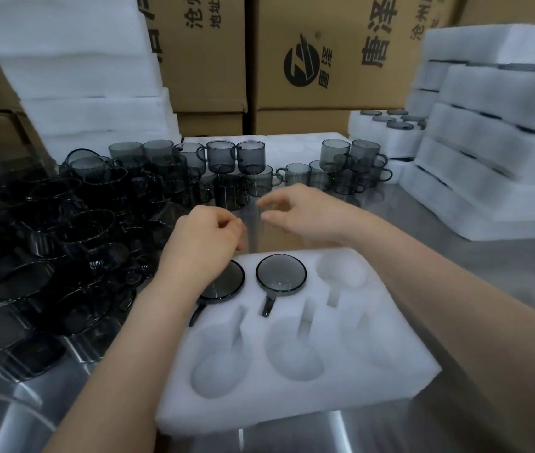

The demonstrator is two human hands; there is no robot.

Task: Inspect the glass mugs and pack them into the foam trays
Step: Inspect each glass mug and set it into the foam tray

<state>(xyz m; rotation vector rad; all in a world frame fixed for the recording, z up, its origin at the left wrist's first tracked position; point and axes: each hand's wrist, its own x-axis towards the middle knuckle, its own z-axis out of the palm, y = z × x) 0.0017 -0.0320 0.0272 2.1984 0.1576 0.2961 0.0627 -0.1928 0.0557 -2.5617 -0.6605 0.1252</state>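
Note:
A white foam tray (292, 348) lies in front of me on the steel table. Two smoky grey glass mugs sit in its far slots: one in the far left slot (227, 284), partly hidden under my wrist, and one in the far middle slot (281, 273), handles pointing toward me. The other slots hold nothing. My left hand (205, 241) hovers over the left mug with its fingers curled in and nothing in them. My right hand (295, 214) reaches past the tray's far edge, fingers bent and thumb apart, holding nothing. Loose mugs (232, 191) stand just beyond both hands.
A dense heap of dark mugs (63, 230) fills the table's left side. More mugs (351, 168) stand at the back right. Packed foam trays (488, 152) are stacked on the right, foam sheets (89, 76) at the back left, cardboard boxes (325, 60) behind.

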